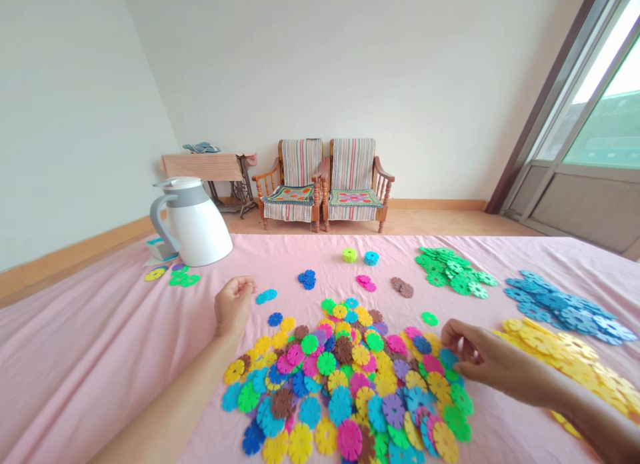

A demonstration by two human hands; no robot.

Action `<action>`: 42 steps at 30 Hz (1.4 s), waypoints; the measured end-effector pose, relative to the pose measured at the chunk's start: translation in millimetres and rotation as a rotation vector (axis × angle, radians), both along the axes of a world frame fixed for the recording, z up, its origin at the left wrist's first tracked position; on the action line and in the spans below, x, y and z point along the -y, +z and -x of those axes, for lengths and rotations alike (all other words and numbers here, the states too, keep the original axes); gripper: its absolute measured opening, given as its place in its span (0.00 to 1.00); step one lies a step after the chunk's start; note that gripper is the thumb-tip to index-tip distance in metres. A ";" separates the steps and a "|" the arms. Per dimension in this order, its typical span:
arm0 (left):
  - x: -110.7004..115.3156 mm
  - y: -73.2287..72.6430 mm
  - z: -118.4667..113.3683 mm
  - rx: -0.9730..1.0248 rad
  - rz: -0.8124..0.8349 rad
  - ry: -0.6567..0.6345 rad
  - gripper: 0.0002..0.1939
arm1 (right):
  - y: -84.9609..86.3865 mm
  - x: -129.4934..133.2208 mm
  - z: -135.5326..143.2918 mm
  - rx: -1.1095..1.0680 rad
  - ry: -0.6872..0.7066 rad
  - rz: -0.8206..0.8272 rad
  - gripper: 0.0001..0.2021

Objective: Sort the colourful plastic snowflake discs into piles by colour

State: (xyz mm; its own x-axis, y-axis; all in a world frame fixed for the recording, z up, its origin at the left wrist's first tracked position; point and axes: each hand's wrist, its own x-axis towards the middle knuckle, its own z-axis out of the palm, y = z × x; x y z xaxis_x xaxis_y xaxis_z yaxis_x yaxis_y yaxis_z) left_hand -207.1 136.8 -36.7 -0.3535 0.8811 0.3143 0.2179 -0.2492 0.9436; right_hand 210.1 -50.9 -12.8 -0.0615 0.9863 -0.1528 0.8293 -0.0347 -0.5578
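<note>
A mixed heap of notched plastic discs [343, 349] in many colours lies between my hands on the pink cloth [125, 344]. My left hand [234, 307] is over the cloth left of the heap, its fingers pressed together; whatever they may hold is hidden. Just right of it lie light blue discs [267, 296], with a dark blue disc [275, 319] closer to me. At the heap's right edge, my right hand [470, 351] has curled fingers, thumb and forefinger apart, beside a blue disc [449, 357]. I cannot tell whether it touches that disc.
Beyond the heap are small groups of dark blue [307, 279], lime [349, 255], pink [366, 283] and brown discs [402, 287]. Larger green [453, 271], blue [560, 304] and yellow piles [575, 361] lie right. A white jug [200, 227] stands at left; two chairs [353, 184] stand behind.
</note>
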 end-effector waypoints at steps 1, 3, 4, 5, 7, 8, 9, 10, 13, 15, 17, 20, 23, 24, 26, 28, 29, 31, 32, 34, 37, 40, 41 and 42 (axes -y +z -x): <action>0.2 0.6 -0.2 0.001 0.004 0.001 0.11 | 1.7 -0.1 1.2 -0.007 -0.011 0.003 0.10; 0.4 1.6 -0.5 0.003 0.012 0.003 0.11 | 4.9 0.0 3.5 -0.017 -0.019 0.014 0.10; 0.4 2.0 -0.7 0.003 0.014 0.002 0.11 | 6.1 0.4 4.2 -0.021 -0.019 0.019 0.10; 0.3 2.3 -0.7 0.002 0.017 0.002 0.11 | 7.1 0.8 4.4 -0.025 -0.018 0.021 0.10; 0.1 2.6 -0.7 -0.003 0.019 0.001 0.11 | 8.3 1.7 3.4 -0.042 -0.011 0.012 0.09; -0.1 2.6 -0.6 -0.006 0.019 0.002 0.11 | 8.8 2.0 2.4 -0.054 -0.005 0.007 0.07; -0.2 2.5 -0.5 -0.009 0.017 0.004 0.11 | 9.4 2.0 1.1 -0.069 0.003 0.007 0.05; -0.3 2.4 -0.4 -0.013 0.015 0.006 0.11 | 10.1 1.7 -0.1 -0.088 0.016 0.015 0.03; -0.5 1.9 -0.8 -0.028 0.005 0.014 0.11 | 13.8 -2.3 -0.7 -0.143 0.032 0.020 0.03; -0.3 1.6 -1.8 -0.045 -0.002 0.020 0.11 | 17.3 -8.1 3.5 -0.172 0.026 -0.025 0.05; 0.1 1.4 -3.2 -0.062 -0.007 0.023 0.11 | 20.9 -16.6 12.2 -0.191 0.017 -0.082 0.07; 0.3 1.0 -4.6 -0.073 -0.011 0.025 0.11 | 25.6 -33.8 33.2 -0.222 0.030 -0.135 0.07; -0.8 -0.2 -3.3 -0.067 -0.007 0.040 0.12 | 29.7 -55.6 63.0 -0.216 0.066 -0.203 0.06; -1.4 -0.8 -2.2 -0.065 -0.005 0.049 0.12 | 31.1 -63.7 74.5 -0.205 0.082 -0.229 0.06; -2.6 -2.3 0.8 -0.065 -0.002 0.071 0.12 | 33.8 -80.5 99.1 -0.195 0.111 -0.256 0.04; -3.6 -3.8 4.2 -0.071 -0.002 0.103 0.11 | 35.4 -97.7 125.0 -0.211 0.121 -0.253 0.03; -3.8 -4.5 5.8 -0.075 -0.002 0.118 0.11 | 35.5 -106.2 138.0 -0.219 0.126 -0.252 0.04; -3.6 -5.4 8.1 -0.083 -0.002 0.135 0.11 | 34.1 -122.4 163.2 -0.232 0.136 -0.248 0.04; -3.2 -5.6 8.7 -0.085 -0.001 0.137 0.11 | 32.5 -130.0 175.2 -0.235 0.137 -0.246 0.05; -2.2 -5.4 8.9 -0.088 0.003 0.133 0.11 | 28.3 -143.4 197.1 -0.239 0.134 -0.243 0.05; -0.6 -4.1 7.7 -0.088 0.010 0.126 0.11 | 21.8 -158.4 221.2 -0.263 0.125 -0.230 0.06; 0.6 -2.7 6.0 -0.088 0.015 0.111 0.11 | 17.1 -165.9 229.4 -0.306 0.095 -0.232 0.06; 1.0 -2.4 5.5 -0.089 0.015 0.106 0.11 | 16.0 -166.2 228.3 -0.314 0.081 -0.241 0.07; 1.4 -2.2 4.9 -0.090 0.016 0.101 0.11 | 15.0 -165.3 225.7 -0.316 0.071 -0.252 0.07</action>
